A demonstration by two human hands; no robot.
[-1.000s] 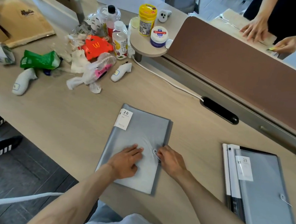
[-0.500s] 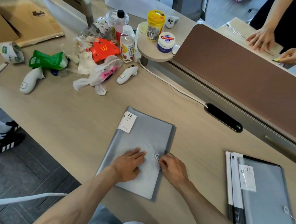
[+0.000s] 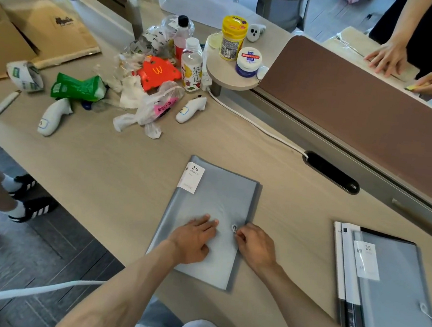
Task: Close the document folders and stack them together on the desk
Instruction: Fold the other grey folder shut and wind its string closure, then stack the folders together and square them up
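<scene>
A closed grey document folder (image 3: 214,197) with a white "20 pockets" label lies flat on the wooden desk (image 3: 119,170) in front of me. My left hand (image 3: 193,237) presses flat on its cover. My right hand (image 3: 255,246) pinches the thin elastic cord at the folder's small metal button (image 3: 234,227) near the right edge. At the lower right lies a stack of folders (image 3: 391,299), a grey one with its own label and cord on top, with white and dark spines showing at its left.
Bottles, jars, plastic bags and wrappers (image 3: 154,78) crowd the far left of the desk, with two white handheld devices (image 3: 191,107) among them. A brown divider panel (image 3: 360,108) runs along the back, a person's hands (image 3: 388,58) behind it. A cable slot (image 3: 331,171) lies nearby.
The camera has tilted so the scene sits slightly lower and to the right. Both hands stay on the folder, the right fingers shifting a little around the button.
</scene>
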